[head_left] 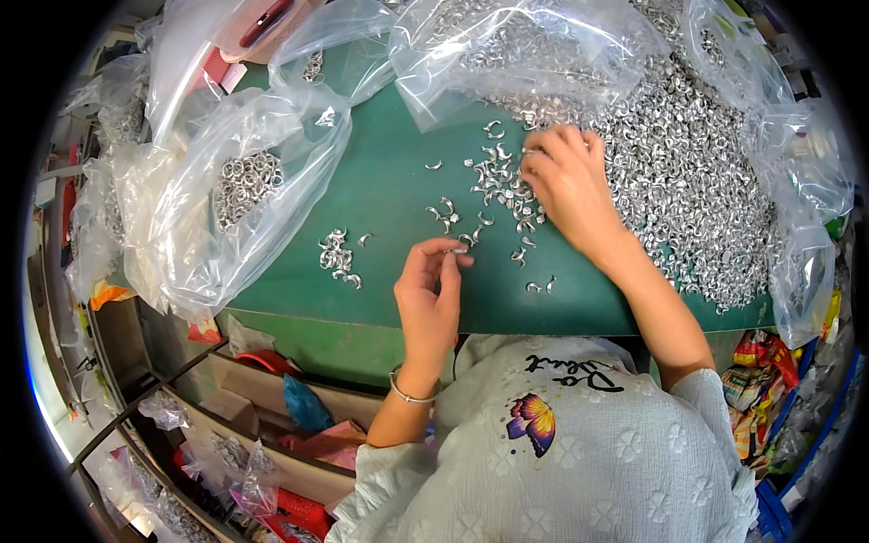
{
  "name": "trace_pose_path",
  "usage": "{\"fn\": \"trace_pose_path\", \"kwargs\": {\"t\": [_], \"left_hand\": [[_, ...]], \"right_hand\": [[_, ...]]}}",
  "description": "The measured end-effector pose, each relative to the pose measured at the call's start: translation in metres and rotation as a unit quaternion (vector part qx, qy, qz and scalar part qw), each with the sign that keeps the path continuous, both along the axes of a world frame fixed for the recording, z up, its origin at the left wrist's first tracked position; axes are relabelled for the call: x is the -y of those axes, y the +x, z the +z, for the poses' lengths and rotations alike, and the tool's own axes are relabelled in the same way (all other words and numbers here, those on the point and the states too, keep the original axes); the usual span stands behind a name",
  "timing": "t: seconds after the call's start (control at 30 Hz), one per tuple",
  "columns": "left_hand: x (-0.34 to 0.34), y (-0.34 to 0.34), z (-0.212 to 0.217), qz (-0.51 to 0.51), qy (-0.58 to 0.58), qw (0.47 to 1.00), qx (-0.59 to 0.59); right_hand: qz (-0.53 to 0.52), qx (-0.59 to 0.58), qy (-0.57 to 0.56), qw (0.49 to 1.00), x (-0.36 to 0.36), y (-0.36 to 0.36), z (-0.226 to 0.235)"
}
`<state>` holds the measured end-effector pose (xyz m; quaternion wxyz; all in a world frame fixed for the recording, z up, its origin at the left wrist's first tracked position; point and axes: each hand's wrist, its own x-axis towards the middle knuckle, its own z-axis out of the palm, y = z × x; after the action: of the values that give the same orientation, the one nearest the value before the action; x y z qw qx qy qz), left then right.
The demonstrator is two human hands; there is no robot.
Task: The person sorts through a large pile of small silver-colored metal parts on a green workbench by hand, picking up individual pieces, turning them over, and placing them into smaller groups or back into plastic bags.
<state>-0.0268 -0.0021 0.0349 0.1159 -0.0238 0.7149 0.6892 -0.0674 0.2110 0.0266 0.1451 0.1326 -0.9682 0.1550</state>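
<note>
My left hand (429, 291) hovers over the green table (389, 195) and pinches a small silver curved metal piece (455, 251) between thumb and fingertips. My right hand (567, 187) lies palm down farther back, its fingers curled on scattered silver pieces (496, 172) at the edge of a large heap of the same parts (688, 163). A small group of finished-looking pieces (337, 255) lies to the left of my left hand. A thin bracelet circles my left wrist.
A clear plastic bag (195, 208) holding silver rings (244, 181) sits at the left. More clear bags (507, 45) lie at the back and along the right edge (801, 262). Shelves with bags and red items are under the table at lower left (272, 434).
</note>
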Motion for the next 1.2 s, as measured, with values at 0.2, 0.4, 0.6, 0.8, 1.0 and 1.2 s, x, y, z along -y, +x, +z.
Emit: {"fn": "trace_pose_path", "kwargs": {"t": [0.2,0.4,0.6,0.8,1.0,1.2], "left_hand": [[0.012,-0.002,-0.001,-0.015,-0.179,0.983,-0.038],[0.004,0.007,-0.007,-0.048,-0.111,0.992,-0.044],[0.009,0.004,-0.01,-0.059,-0.254,0.947,-0.187],[0.006,0.009,0.003,-0.089,-0.171,0.975,-0.114],[0.002,0.009,-0.003,-0.07,-0.118,0.985,-0.101],[-0.025,-0.032,0.009,-0.167,-0.204,0.946,-0.187]], "right_hand": [[-0.014,-0.013,-0.071,0.997,-0.002,0.02,0.003],[-0.033,0.001,0.005,0.999,-0.001,0.015,0.001],[-0.054,0.013,-0.034,0.998,0.007,0.029,0.008],[-0.049,-0.007,-0.038,0.998,0.0,0.031,0.001],[-0.162,-0.007,-0.012,0.987,-0.008,0.039,0.017],[-0.054,0.027,0.055,0.997,-0.002,0.026,0.007]]}}
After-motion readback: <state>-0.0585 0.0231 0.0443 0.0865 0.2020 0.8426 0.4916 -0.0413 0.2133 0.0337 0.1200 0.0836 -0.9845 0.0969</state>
